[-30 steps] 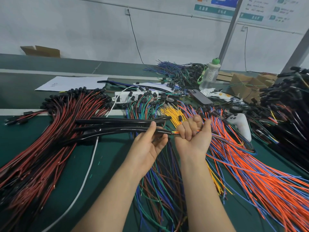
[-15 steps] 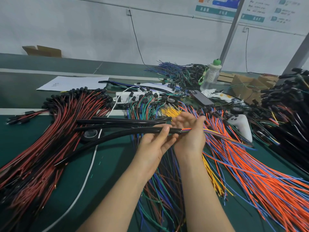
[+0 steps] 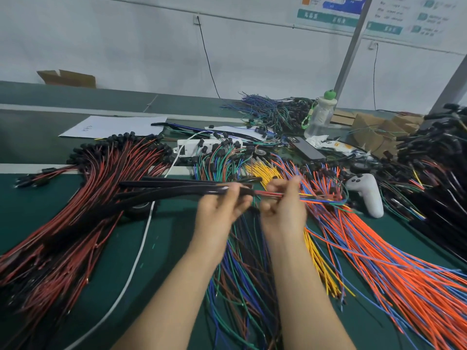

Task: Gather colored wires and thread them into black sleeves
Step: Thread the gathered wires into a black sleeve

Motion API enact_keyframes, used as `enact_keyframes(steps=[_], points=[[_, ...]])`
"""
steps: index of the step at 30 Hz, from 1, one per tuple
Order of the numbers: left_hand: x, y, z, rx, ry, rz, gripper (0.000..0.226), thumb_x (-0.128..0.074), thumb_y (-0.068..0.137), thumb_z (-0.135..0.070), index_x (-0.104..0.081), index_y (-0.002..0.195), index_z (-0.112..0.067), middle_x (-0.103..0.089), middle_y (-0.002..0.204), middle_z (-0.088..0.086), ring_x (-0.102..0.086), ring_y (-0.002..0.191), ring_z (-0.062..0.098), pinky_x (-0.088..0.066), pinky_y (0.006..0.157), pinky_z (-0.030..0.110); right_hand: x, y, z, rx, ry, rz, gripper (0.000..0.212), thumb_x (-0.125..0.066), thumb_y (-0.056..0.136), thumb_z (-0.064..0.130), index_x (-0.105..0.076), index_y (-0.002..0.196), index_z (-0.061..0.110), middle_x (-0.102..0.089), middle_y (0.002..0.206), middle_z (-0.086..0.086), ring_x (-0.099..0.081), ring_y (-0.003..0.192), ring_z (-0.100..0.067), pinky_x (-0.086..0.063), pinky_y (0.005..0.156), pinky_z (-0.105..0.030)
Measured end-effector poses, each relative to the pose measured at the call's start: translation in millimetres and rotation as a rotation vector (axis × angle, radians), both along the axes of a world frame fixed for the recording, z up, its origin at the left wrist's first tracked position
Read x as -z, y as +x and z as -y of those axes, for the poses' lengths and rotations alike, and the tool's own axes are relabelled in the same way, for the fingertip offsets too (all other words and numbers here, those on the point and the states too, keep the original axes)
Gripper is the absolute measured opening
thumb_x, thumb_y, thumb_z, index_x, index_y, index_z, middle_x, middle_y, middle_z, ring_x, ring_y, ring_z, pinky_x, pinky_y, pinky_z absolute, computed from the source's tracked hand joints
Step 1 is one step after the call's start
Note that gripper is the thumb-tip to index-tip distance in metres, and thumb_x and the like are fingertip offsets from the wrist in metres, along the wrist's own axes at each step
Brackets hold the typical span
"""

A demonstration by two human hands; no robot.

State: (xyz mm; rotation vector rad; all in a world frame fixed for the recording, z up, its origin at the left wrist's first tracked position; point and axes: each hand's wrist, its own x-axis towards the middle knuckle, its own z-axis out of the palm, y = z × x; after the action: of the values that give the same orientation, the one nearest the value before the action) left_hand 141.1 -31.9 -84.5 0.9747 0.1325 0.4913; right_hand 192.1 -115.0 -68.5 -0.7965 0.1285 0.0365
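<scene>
My left hand grips the open end of a long black sleeve that stretches away to the left above the green mat. My right hand pinches a thin bunch of colored wires just right of the sleeve's mouth; the bunch runs from the mouth out to the right. Both hands are blurred. More black sleeves lie just behind the held one. Loose piles lie below and right of the hands: mixed green-blue-brown wires, yellow wires and orange-blue wires.
A big red-black wire harness pile fills the left. A roll of black tape and a white cable lie on the mat. Behind are a white power strip, phone, bottle and white controller. Dark harnesses are heaped at right.
Both hands have shifted slightly left and the sleeve has swung flatter. More of the colored bunch shows between the hands, and my right hand has regripped it.
</scene>
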Motion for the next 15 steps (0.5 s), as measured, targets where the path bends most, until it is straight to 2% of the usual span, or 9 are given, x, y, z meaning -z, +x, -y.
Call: enact_keyframes(steps=[2, 4, 7, 9, 10, 12, 15], points=[[3, 1, 10, 0.032, 0.052, -0.006, 0.019, -0.049, 0.095, -0.009, -0.063, 0.087, 0.0, -0.068, 0.072, 0.004, -0.065, 0.062, 0.007, -0.053, 0.062, 0.016, 3, -4, -14, -0.046, -0.114, 0.002, 0.05, -0.035, 0.101, 0.042, -0.057, 0.067, 0.013, -0.054, 0.049, 0.006, -0.04, 0.031, -0.004, -0.027, 0.032, -0.012], [1, 1, 7, 0.009, 0.006, -0.004, 0.018, -0.049, 0.095, -0.008, -0.063, 0.085, -0.001, -0.069, 0.069, 0.001, -0.065, 0.061, 0.007, -0.053, 0.061, 0.016, 3, -5, -12, -0.12, -0.085, -0.011, 0.044, -0.041, 0.099, 0.043, -0.061, 0.07, 0.017, -0.057, 0.055, 0.008, -0.042, 0.033, -0.002, -0.027, 0.033, -0.012], [-5, -1, -9, -0.033, -0.169, 0.013, 0.019, -0.052, 0.094, -0.007, -0.061, 0.077, -0.003, -0.068, 0.063, 0.0, -0.067, 0.061, 0.007, -0.053, 0.059, 0.014, 0, 1, 9, -0.154, 0.329, 0.009, 0.032, -0.047, 0.097, 0.039, -0.055, 0.073, 0.02, -0.053, 0.059, 0.007, -0.025, 0.03, -0.002, -0.017, 0.032, -0.013], [-7, -2, -15, -0.05, -0.228, 0.012, 0.02, -0.053, 0.093, -0.008, -0.06, 0.075, -0.004, -0.067, 0.062, 0.0, -0.067, 0.061, 0.008, -0.053, 0.059, 0.014, -1, 5, 21, -0.109, 0.472, -0.007, 0.036, -0.044, 0.099, 0.038, -0.046, 0.069, 0.019, -0.047, 0.055, 0.005, -0.022, 0.03, -0.004, -0.015, 0.033, -0.013], [-7, -2, -14, -0.052, -0.23, 0.003, 0.019, -0.053, 0.093, -0.008, -0.06, 0.076, -0.004, -0.067, 0.062, 0.001, -0.067, 0.061, 0.008, -0.053, 0.059, 0.014, -1, 5, 20, -0.087, 0.451, -0.008, 0.038, -0.042, 0.1, 0.037, -0.043, 0.067, 0.017, -0.046, 0.056, 0.004, -0.022, 0.029, -0.003, -0.016, 0.032, -0.012], [-4, -1, -5, -0.032, -0.173, -0.015, 0.019, -0.052, 0.094, -0.008, -0.062, 0.079, -0.002, -0.067, 0.065, 0.003, -0.065, 0.061, 0.007, -0.053, 0.06, 0.014, 0, 0, 6, -0.048, 0.273, 0.025, 0.041, -0.039, 0.102, 0.033, -0.041, 0.066, 0.013, -0.046, 0.059, -0.001, -0.025, 0.03, -0.002, -0.021, 0.031, -0.012], [-2, 0, 7, 0.016, -0.056, -0.021, 0.02, -0.05, 0.094, -0.006, -0.063, 0.079, 0.0, -0.065, 0.064, 0.003, -0.062, 0.059, 0.005, -0.052, 0.062, 0.014, 5, -10, -22, -0.075, 0.027, 0.069, 0.043, -0.041, 0.102, 0.03, -0.047, 0.064, 0.009, -0.049, 0.05, 0.0, -0.03, 0.031, -0.003, -0.029, 0.033, -0.013]])
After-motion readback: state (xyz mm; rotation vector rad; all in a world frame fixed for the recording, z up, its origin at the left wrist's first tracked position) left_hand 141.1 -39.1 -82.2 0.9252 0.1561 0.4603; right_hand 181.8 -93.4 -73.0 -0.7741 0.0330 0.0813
